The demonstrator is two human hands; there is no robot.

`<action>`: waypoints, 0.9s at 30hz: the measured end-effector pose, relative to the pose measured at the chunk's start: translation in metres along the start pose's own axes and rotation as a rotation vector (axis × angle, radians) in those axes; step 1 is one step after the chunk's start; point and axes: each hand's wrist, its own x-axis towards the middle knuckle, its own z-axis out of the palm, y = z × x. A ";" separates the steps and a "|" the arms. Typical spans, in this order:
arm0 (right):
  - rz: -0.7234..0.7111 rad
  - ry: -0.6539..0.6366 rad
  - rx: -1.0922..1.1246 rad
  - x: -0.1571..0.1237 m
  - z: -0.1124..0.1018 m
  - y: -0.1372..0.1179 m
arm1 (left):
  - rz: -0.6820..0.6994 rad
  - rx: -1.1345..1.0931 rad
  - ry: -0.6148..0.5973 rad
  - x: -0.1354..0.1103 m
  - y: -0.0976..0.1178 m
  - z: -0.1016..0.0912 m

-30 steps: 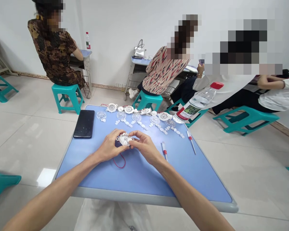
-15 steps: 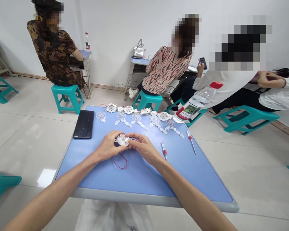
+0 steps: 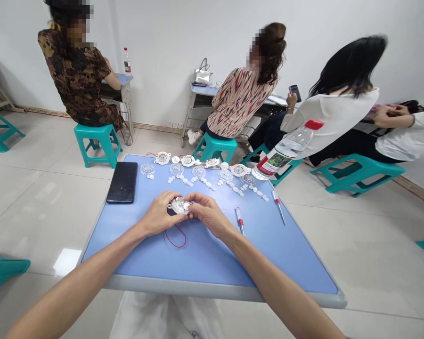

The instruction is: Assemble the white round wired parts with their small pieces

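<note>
Over the blue desk [image 3: 212, 263], my left hand [image 3: 161, 213] is closed around a small round white device with gear-like parts inside [image 3: 179, 205]. The fingers of my right hand [image 3: 209, 213] are pinched at the device's right side; whether they hold a small part there I cannot make out. Below the device a red cord loop [image 3: 176, 246] lies on the desk. Beyond my hands sit several round white cases [image 3: 162, 158], clear round covers [image 3: 198, 172] and small white discs [image 3: 238, 190].
A black phone [image 3: 122, 182] lies at the desk's left. On the right are a screwdriver [image 3: 239, 219], another screwdriver [image 3: 278, 207] and a water bottle [image 3: 284, 153] at the back corner. People sit on green stools [image 3: 98, 141] at desks along the wall.
The view has shifted very slightly. My right fingers have moved a little at the device's edge; both hands stay on it.
</note>
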 end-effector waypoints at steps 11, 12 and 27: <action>0.014 -0.035 -0.081 -0.003 -0.001 -0.011 | 0.002 -0.055 0.019 -0.001 -0.003 0.002; -0.008 -0.035 -0.139 -0.004 -0.002 -0.013 | -0.004 -0.057 0.022 -0.001 -0.004 0.002; -0.278 -0.012 -0.359 -0.003 -0.009 -0.011 | -0.003 -0.075 0.040 -0.001 -0.003 0.000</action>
